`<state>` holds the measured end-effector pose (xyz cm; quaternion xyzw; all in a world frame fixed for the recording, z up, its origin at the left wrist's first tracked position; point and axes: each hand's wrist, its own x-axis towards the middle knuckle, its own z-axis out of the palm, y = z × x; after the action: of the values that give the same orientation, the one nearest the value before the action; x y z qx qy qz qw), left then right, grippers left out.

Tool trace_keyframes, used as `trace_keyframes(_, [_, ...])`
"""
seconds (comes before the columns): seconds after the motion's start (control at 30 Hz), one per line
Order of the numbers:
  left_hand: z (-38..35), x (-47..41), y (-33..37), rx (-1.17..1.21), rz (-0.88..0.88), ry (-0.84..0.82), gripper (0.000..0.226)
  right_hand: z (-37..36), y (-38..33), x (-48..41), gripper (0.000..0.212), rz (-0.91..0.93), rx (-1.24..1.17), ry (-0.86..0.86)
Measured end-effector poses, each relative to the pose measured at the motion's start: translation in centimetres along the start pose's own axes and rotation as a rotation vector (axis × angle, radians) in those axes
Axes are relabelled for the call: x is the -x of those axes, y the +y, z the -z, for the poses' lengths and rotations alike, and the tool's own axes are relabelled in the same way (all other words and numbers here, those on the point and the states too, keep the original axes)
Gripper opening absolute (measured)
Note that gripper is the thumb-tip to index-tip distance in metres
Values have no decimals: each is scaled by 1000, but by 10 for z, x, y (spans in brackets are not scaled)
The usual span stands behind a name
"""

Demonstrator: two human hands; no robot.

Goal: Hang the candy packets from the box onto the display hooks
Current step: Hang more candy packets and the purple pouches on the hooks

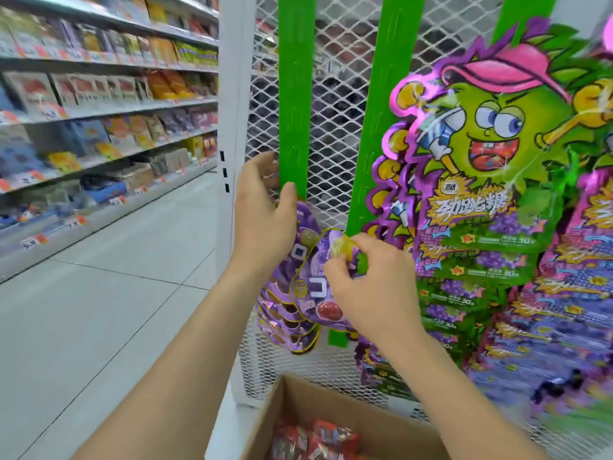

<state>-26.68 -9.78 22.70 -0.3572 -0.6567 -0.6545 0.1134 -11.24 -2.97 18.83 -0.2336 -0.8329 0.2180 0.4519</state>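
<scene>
My left hand (pixel 265 210) grips the lower part of a green hanging strip (pixel 293 104) on the white mesh rack, thumb in front of it. My right hand (pixel 368 283) pinches the top of a purple grape candy packet (pixel 320 293) just right of that strip. Several matching purple packets (pixel 288 330) hang in a stack below my left hand. An open cardboard box (pixel 282 406) sits at the bottom with red packets (pixel 315 439) inside.
A second green strip (pixel 374 127) hangs to the right. Large green-and-purple cartoon candy packs (pixel 491 180) fill the rack's right side. Store shelves (pixel 99 104) line the aisle on the left over a pale tiled floor (pixel 99 310).
</scene>
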Motion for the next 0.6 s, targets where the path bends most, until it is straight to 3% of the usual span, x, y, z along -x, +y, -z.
trace_keyframes(0.1, [3, -11, 2, 83, 32, -20, 32, 8, -10, -15, 29, 30, 8, 73])
trace_keyframes(0.23, [14, -20, 22, 222, 206, -98, 18, 16, -30, -44, 25, 112, -63, 115])
trace_keyframes(0.37, [25, -20, 44, 373, 385, -229, 37, 16, -49, -71, 41, 144, -205, 18])
trace_keyframes(0.5, [34, -19, 54, 405, 388, -320, 49, 9, -57, -84, 45, 105, -265, 38])
trace_keyframes(0.6, [38, -20, 54, 374, 345, -348, 34, 4, -55, -84, 44, 10, -274, 67])
